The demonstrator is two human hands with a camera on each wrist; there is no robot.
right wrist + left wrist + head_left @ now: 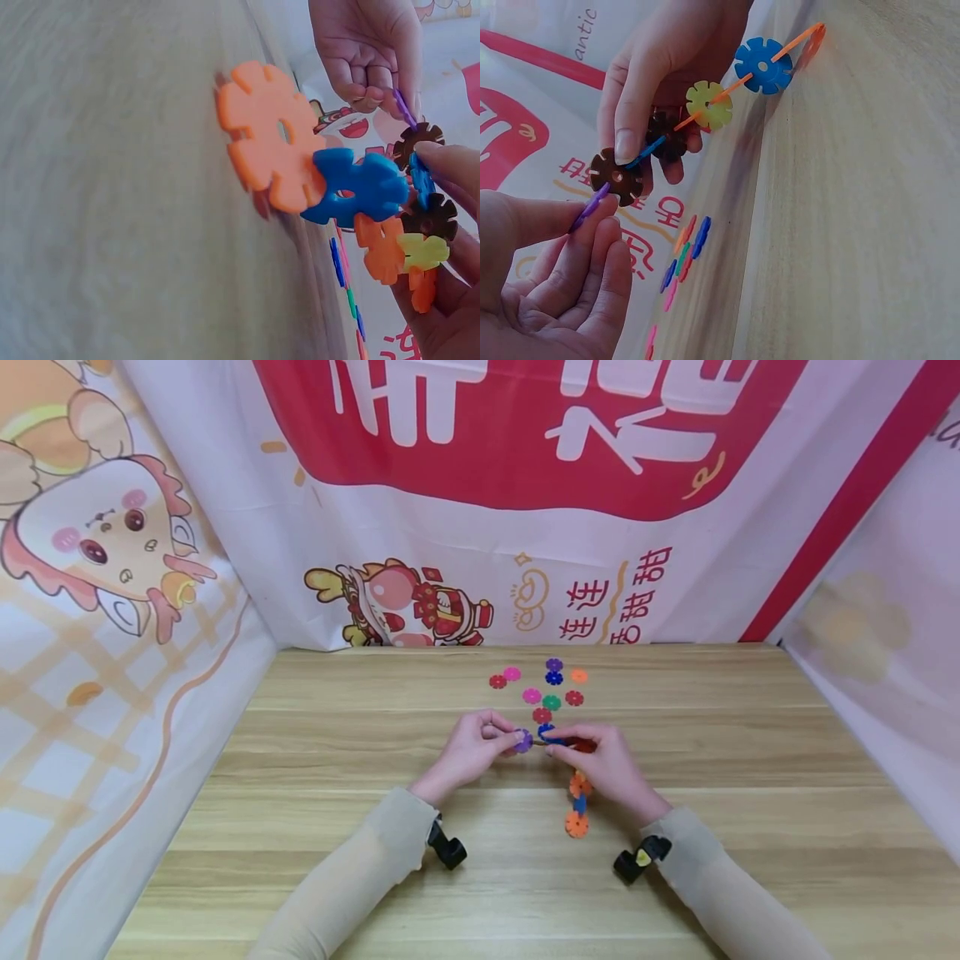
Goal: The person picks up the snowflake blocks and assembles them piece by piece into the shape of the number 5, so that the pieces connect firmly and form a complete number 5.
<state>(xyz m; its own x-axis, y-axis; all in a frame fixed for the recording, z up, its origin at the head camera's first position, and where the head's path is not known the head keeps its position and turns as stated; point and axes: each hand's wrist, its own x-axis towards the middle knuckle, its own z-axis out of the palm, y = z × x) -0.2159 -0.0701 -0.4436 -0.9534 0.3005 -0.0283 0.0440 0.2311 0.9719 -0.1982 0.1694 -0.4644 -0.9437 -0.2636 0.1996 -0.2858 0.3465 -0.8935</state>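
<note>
My left hand (471, 750) pinches a purple notched flower disc (523, 741) between thumb and fingers. Opposite it, my right hand (606, 762) holds a chain of interlocked discs, its thumb on the brown end disc (615, 177). The purple disc's edge meets that brown disc's rim; how deep it sits in a slot I cannot tell. Along the chain come a blue disc (421, 180), a darker brown one (667, 135), a yellow one (714, 105) and orange and blue ones. At the tail, a large orange disc (262, 135) hangs nearest my right wrist.
Loose discs lie on the wooden table (360, 718) beyond my hands, among them a green one (551, 702), a pink one (532, 696), a red one (574, 697) and an orange one (579, 676). Printed cloth (450, 535) hangs behind the table and at both sides.
</note>
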